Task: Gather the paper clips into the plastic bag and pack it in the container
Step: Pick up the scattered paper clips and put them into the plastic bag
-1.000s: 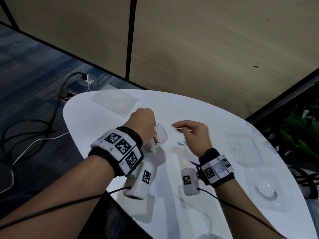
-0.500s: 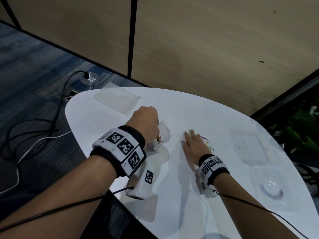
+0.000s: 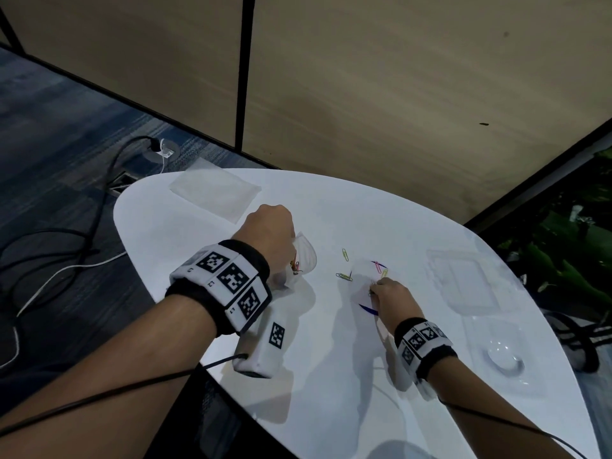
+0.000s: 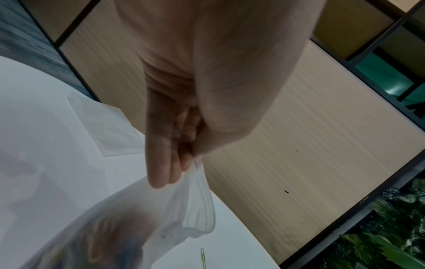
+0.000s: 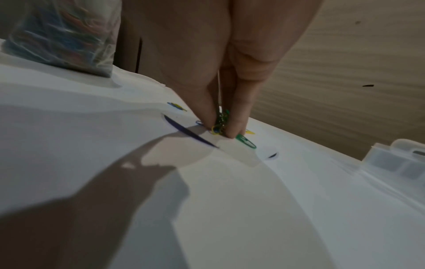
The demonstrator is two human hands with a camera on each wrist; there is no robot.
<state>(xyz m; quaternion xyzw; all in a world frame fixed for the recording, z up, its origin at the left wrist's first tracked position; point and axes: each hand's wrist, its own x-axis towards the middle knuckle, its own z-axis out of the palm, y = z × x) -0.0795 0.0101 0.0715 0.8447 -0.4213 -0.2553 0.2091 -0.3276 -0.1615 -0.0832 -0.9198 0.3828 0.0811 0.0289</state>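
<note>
My left hand [image 3: 271,233] grips the bunched top of a clear plastic bag [image 3: 303,256] that holds coloured paper clips and hangs just above the white table [image 3: 205,266]; the left wrist view shows my fingers [image 4: 165,163] pinching the bag [image 4: 195,205]. To its right my right hand [image 3: 385,293] is down on the table, thumb and finger pinching a small bunch of paper clips [image 5: 219,123]. Several loose paper clips [image 3: 345,255] lie scattered ahead of that hand, and a green clip [image 5: 247,141] lies beside my fingertips. A clear plastic container [image 3: 467,283] sits at the right.
A flat spare plastic bag [image 3: 215,190] lies at the table's far left. A clear lid [image 3: 503,352] with a round dimple lies near the right edge. Cables [image 3: 66,226] run over the carpet on the left. A wooden wall panel [image 3: 397,94] stands behind the table.
My right hand came down from above the clips to the table and drew back toward me, now pinching some clips. My left hand kept holding the bag in place.
</note>
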